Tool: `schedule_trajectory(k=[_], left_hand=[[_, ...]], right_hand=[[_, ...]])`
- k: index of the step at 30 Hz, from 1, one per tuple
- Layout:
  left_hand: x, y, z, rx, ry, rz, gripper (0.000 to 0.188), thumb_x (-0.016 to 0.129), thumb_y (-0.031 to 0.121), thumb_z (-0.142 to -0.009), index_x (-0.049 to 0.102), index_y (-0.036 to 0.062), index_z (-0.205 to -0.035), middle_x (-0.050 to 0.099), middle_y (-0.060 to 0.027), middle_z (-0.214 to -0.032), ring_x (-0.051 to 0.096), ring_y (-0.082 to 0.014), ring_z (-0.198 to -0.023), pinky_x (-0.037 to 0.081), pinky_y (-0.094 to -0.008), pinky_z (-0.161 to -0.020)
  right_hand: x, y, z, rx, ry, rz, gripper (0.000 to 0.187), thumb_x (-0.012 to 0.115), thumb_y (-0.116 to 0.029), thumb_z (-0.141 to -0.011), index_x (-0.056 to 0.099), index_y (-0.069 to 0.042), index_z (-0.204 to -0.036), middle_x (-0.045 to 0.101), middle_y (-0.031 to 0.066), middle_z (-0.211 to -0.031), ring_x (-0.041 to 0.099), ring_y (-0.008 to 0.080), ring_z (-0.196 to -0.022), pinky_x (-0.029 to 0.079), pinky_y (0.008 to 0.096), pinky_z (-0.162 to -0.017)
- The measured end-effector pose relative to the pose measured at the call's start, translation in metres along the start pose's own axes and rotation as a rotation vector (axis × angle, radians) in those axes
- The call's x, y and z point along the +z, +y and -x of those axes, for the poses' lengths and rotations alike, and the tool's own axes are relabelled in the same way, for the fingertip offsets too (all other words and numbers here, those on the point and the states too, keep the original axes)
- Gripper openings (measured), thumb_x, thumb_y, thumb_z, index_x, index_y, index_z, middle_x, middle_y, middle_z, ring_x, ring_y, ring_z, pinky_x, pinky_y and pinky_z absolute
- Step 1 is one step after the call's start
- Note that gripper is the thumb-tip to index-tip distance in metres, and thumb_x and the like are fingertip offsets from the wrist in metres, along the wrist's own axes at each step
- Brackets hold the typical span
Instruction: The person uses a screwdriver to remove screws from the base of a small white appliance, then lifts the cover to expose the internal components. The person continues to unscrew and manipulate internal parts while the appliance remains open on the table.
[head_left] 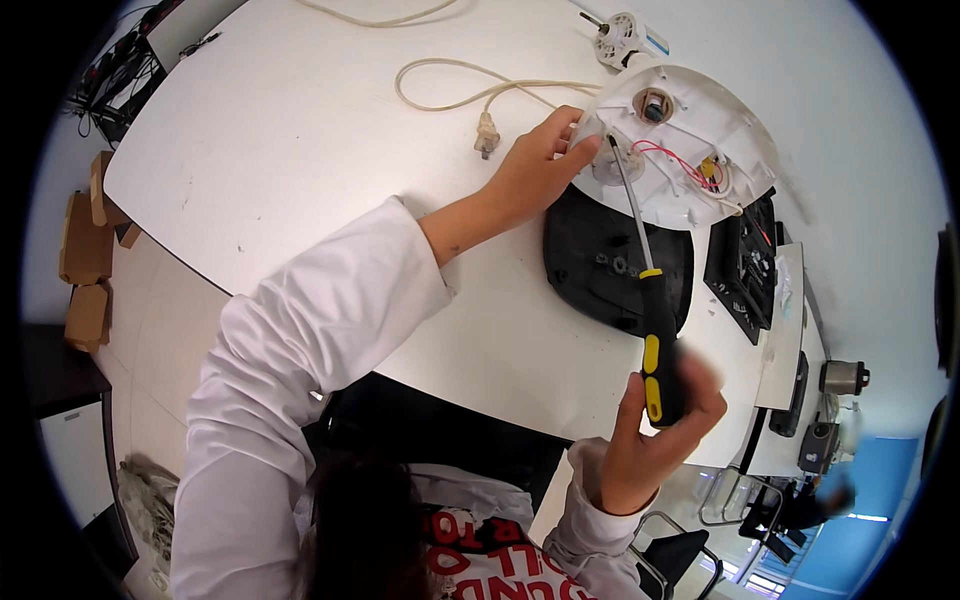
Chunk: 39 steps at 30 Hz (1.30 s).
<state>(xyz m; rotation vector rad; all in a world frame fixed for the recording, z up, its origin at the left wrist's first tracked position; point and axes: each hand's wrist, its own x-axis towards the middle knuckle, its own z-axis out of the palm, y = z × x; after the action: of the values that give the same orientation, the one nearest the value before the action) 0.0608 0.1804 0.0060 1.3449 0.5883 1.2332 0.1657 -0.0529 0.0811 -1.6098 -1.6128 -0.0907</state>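
My left hand (pixel 532 170) grips the left rim of a white plastic housing (pixel 690 190), thumb over the edge. The housing is tilted so its ribbed inside shows, with red wires (pixel 672 152) and a yellow part (pixel 710 170) within. In my right hand (pixel 655 435) is a screwdriver (pixel 655 330) with a black and yellow handle. Its shaft slants up into the housing, the tip at a recess close to my left thumb. Whether it sits in a screw is too small to tell. Below the housing lies a black plastic cover (pixel 615 285), partly hidden by it.
A white motor (pixel 625 40) with a metal shaft stands behind the housing. A pale cord (pixel 450 105) with a plug (pixel 486 137) loops on the white table (pixel 300 150). To the right is an open black tool case (pixel 740 270). Cardboard boxes (pixel 88 240) stand at the far left.
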Motion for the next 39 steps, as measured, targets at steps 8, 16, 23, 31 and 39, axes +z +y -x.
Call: schedule_trajectory(k=[8, 16, 23, 31, 39], left_hand=[[0.000, -0.004, -0.001, -0.045, 0.015, 0.065, 0.034, 0.052, 0.030, -0.095, 0.047, 0.0038, -0.117, 0.060, -0.0032, -0.097, 0.053, -0.0072, -0.090, 0.040, -0.0231, -0.080], [0.001, 0.002, 0.000, -0.085, 0.005, 0.079, 0.031, 0.052, 0.029, -0.095, 0.048, 0.0050, -0.114, 0.060, -0.0026, -0.095, 0.052, -0.0065, -0.087, 0.040, -0.0229, -0.079], [-0.002, -0.003, -0.003, -0.071, -0.004, 0.090, 0.030, 0.052, 0.028, -0.095, 0.048, 0.0053, -0.114, 0.061, -0.0028, -0.096, 0.052, -0.0065, -0.088, 0.040, -0.0226, -0.080], [-0.001, -0.004, -0.002, -0.070, -0.003, 0.108, 0.033, 0.053, 0.029, -0.095, 0.048, 0.0039, -0.117, 0.061, -0.0043, -0.100, 0.053, -0.0082, -0.093, 0.041, -0.0231, -0.083], [0.009, 0.007, 0.010, 0.250, 0.431, -0.353, 0.031, 0.057, 0.028, -0.091, 0.049, 0.0045, -0.110, 0.056, -0.0035, -0.095, 0.051, -0.0112, -0.089, 0.041, -0.0258, -0.078]], right_hand=[[-0.001, -0.008, -0.015, -0.197, -0.070, 0.052, 0.041, 0.067, 0.011, -0.068, 0.054, -0.011, -0.100, 0.045, 0.0163, -0.113, 0.055, 0.0271, -0.095, 0.053, 0.0280, -0.068], [0.013, 0.004, 0.004, -0.087, 0.078, -0.204, 0.054, 0.074, -0.023, -0.078, 0.038, -0.010, -0.116, 0.049, 0.0177, -0.108, 0.050, 0.0240, -0.097, 0.045, 0.0312, -0.076], [0.005, -0.003, -0.004, -0.374, -0.140, 0.193, 0.032, 0.063, -0.005, -0.080, 0.043, -0.014, -0.103, 0.057, 0.0108, -0.108, 0.045, 0.0275, -0.104, 0.038, 0.0405, -0.087], [0.017, 0.000, 0.001, -0.240, 0.113, -0.023, 0.029, 0.069, -0.014, -0.080, 0.049, -0.019, -0.100, 0.043, 0.0119, -0.107, 0.043, 0.0257, -0.099, 0.042, 0.0348, -0.076], [0.014, 0.003, 0.006, -0.293, 0.146, 0.071, 0.027, 0.065, -0.004, -0.080, 0.054, -0.021, -0.097, 0.054, 0.0038, -0.105, 0.048, 0.0273, -0.104, 0.047, 0.0406, -0.087]])
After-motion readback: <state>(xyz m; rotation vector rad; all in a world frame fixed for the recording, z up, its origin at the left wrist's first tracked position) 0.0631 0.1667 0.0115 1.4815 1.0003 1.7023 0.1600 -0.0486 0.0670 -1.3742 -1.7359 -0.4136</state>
